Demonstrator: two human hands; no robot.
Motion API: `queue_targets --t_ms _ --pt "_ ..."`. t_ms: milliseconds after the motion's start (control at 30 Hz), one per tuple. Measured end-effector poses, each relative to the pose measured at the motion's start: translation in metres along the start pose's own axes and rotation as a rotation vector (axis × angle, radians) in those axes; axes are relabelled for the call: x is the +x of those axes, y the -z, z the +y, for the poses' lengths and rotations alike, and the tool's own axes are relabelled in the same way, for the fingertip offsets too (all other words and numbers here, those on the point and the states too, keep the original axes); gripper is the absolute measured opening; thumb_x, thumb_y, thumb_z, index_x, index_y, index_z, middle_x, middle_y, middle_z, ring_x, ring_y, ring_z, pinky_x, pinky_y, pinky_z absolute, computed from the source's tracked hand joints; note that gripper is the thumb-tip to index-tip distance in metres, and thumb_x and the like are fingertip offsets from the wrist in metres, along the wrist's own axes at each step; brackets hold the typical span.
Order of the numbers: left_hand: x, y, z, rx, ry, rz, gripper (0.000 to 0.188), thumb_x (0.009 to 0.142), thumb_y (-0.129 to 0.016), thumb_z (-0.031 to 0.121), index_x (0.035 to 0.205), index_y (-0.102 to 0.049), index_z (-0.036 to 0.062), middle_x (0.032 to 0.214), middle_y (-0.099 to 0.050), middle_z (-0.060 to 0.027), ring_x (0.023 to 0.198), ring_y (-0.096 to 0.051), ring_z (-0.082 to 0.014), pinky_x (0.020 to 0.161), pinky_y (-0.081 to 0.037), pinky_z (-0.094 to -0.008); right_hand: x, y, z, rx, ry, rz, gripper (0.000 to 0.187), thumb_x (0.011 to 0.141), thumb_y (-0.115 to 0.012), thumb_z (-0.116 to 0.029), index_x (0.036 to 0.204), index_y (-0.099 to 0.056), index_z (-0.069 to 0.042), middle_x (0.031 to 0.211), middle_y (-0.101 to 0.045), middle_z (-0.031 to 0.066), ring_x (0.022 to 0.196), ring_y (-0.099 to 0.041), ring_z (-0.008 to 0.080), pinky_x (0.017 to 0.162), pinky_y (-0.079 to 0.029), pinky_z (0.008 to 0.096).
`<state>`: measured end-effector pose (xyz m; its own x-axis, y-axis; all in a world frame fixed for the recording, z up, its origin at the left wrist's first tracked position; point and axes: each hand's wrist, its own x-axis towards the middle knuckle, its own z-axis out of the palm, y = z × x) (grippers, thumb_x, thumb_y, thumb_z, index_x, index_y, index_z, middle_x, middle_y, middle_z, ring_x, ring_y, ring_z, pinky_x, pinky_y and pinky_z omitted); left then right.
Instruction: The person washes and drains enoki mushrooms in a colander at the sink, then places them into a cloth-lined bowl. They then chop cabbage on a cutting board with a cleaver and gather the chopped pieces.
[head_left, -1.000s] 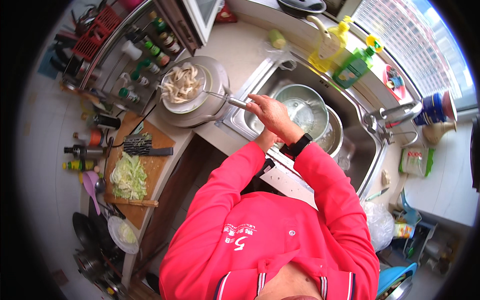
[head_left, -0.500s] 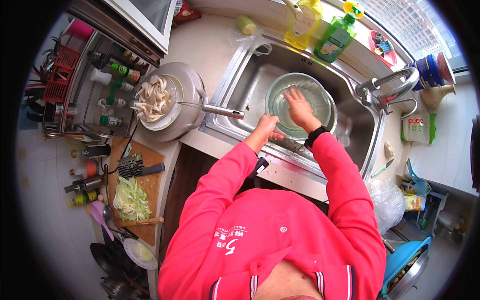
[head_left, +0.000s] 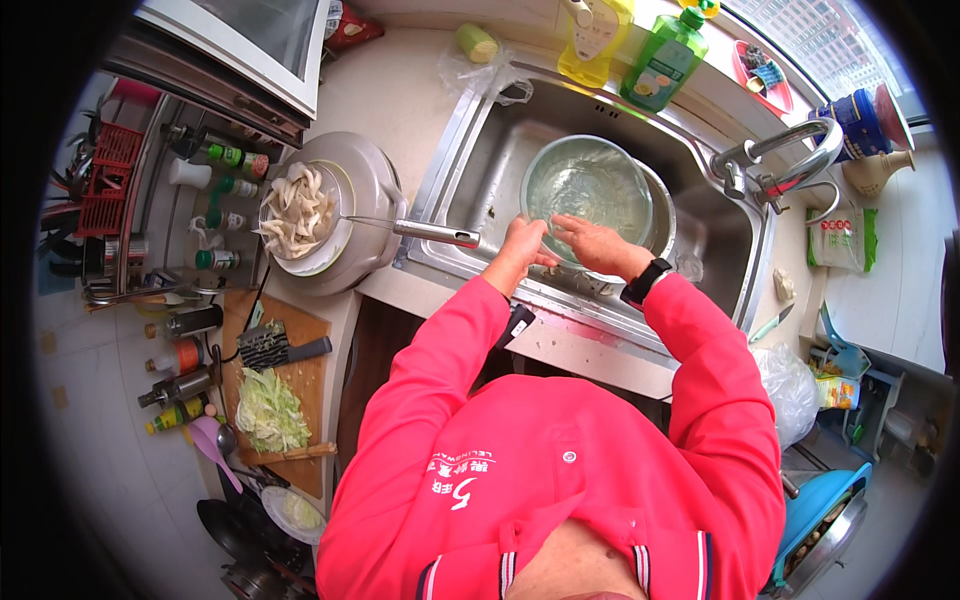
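Observation:
In the sink (head_left: 487, 180), a clear, greenish bowl (head_left: 640, 190) holds rippling water. It rests partly over a metal basin (head_left: 664, 215), whose rim shows on the right. My left hand (head_left: 522, 250) is closed on the bowl's near-left rim, thumb toward the inside. My right hand (head_left: 603, 247), with a black watch at the wrist, is at the near rim with fingers stretched out and nothing in it. Its fingertips point toward my left hand; whether they touch the rim I cannot tell.
Left of the sink, a strainer of pale sliced pieces (head_left: 298, 212) sits on a rice cooker (head_left: 385, 190), its handle (head_left: 437, 233) reaching over the sink edge. Shredded cabbage (head_left: 270, 412) lies on a cutting board (head_left: 310, 375). A faucet (head_left: 800, 150) and green bottle (head_left: 665, 62) stand beyond.
My right hand has drawn back from inside the bowl to its near rim. The bowl sits slightly farther left in view and its water swirls. My left hand stays on the rim.

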<state>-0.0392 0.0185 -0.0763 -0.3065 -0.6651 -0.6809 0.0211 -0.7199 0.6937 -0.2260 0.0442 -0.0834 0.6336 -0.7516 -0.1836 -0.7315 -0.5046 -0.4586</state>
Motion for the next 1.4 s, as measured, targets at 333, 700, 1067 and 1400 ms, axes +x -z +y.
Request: queue_targets --t_ms 333,700,1067,1400 --pt "0.000 0.000 0.003 0.050 0.004 -0.004 0.038 0.084 -0.048 0.012 0.118 -0.047 -0.0048 0.098 -0.060 -0.0187 0.063 -0.067 -0.0301 0.044 -0.055 -0.0306 -0.004 0.010 0.006 -0.042 -0.232 0.009 0.038 0.080 -0.051 0.002 0.114 -0.063 -0.008 0.120 -0.056 0.0098 0.109 -0.055 0.0311 0.089 -0.050 0.0396" --pt "-0.004 -0.011 -0.004 0.038 -0.016 -0.011 0.039 0.083 -0.047 0.011 0.118 -0.046 -0.0067 0.095 -0.060 -0.0212 0.057 -0.066 -0.0322 0.040 -0.054 -0.0320 -0.007 -0.006 0.010 -0.024 -0.353 0.216 0.035 0.082 -0.049 0.001 0.113 -0.063 -0.007 0.118 -0.057 0.0111 0.108 -0.056 0.0318 0.090 -0.049 0.0410" --pt "-0.001 -0.015 -0.010 0.101 0.009 -0.031 0.042 0.083 -0.045 0.010 0.121 -0.045 -0.0069 0.094 -0.061 -0.0212 0.056 -0.066 -0.0302 0.039 -0.054 -0.0312 -0.012 0.003 0.004 0.041 -0.145 -0.118 0.035 0.080 -0.051 0.002 0.112 -0.064 -0.007 0.117 -0.057 0.0099 0.108 -0.056 0.0311 0.089 -0.049 0.0407" --pt "-0.001 -0.017 -0.005 0.101 0.022 -0.040 0.043 0.082 -0.046 0.010 0.121 -0.046 -0.0065 0.092 -0.062 -0.0210 0.055 -0.065 -0.0299 0.038 -0.053 -0.0313 -0.018 -0.002 0.000 -0.023 -0.371 0.152 0.033 0.083 -0.050 0.000 0.111 -0.064 -0.007 0.114 -0.058 0.0113 0.104 -0.059 0.0314 0.086 -0.050 0.0426"
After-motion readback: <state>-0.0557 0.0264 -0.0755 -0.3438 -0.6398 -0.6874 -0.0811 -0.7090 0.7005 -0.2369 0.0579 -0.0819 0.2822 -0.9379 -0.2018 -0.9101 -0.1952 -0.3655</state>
